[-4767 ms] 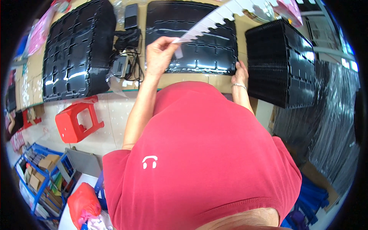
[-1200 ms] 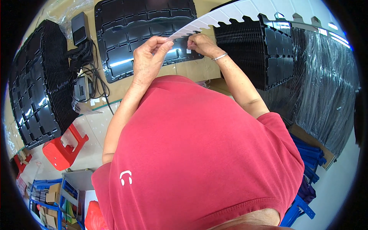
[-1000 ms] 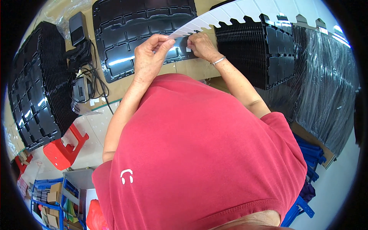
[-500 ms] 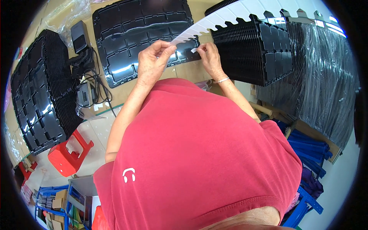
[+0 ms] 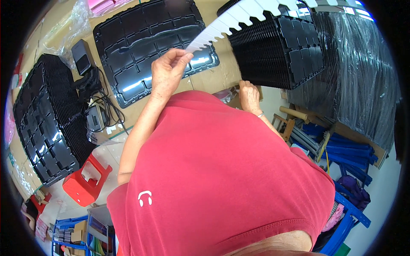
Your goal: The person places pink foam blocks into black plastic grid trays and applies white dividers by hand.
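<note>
Between its thumb and fingers, my left hand (image 5: pixel 165 76) pinches the near end of a long white strip (image 5: pixel 235 16) with a notched lower edge. The strip slants up and away to the right, out past the top of the picture. Below it, a black moulded plastic tray (image 5: pixel 147 53) lies flat on the brown table. My right hand (image 5: pixel 249 97) is at the table's front edge, to the right and apart from the strip. Its fingers are curled closed, and whatever they may hold is hidden.
Tall stacks of black trays stand at the right (image 5: pixel 260 55) and left (image 5: pixel 42 123). A dark boxy device (image 5: pixel 81 57), cables and a grey adapter (image 5: pixel 95 117) lie beside the left stack. A red stool (image 5: pixel 87 181) and blue metal bars (image 5: pixel 350 155) are below.
My right hand has moved down and right, away from the strip; the small white piece at its fingertips no longer shows. My left hand keeps its pinch on the strip. The view has shifted slightly.
</note>
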The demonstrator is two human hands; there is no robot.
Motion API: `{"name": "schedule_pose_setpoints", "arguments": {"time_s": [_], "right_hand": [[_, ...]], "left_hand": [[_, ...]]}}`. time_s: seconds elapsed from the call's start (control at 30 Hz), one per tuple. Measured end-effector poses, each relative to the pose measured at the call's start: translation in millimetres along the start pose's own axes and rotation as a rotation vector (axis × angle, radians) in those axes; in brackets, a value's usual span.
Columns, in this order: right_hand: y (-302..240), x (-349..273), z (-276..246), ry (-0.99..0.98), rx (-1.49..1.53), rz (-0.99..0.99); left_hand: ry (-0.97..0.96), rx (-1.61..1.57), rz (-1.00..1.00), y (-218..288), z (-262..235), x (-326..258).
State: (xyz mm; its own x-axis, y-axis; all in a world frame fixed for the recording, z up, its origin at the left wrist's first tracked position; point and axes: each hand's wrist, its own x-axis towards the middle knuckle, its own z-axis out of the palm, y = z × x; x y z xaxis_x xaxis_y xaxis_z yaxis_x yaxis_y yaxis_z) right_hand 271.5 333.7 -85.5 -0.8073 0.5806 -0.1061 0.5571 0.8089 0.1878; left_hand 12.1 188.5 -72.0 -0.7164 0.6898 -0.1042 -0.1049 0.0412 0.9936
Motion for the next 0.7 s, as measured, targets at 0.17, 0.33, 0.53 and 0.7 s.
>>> {"name": "schedule_pose_setpoints", "arguments": {"time_s": [0.17,0.33,0.53,0.7], "right_hand": [[-59.5,52.9,-70.6,0.105,1.164,0.095],[-106.3,87.9,-91.2,0.248,1.620,0.133],[-115.2,84.2,-91.7,0.373,1.623,0.120],[-117.4,88.4,-98.1,0.300,1.702,0.183]], "left_hand": [[-0.027,0.040,0.011,-2.4,4.9,-1.9],[-0.008,0.085,0.045,8.5,3.7,-3.2],[0.044,0.156,0.089,11.4,-2.0,-6.5],[0.063,0.152,0.081,8.2,-2.9,-5.6]]}}
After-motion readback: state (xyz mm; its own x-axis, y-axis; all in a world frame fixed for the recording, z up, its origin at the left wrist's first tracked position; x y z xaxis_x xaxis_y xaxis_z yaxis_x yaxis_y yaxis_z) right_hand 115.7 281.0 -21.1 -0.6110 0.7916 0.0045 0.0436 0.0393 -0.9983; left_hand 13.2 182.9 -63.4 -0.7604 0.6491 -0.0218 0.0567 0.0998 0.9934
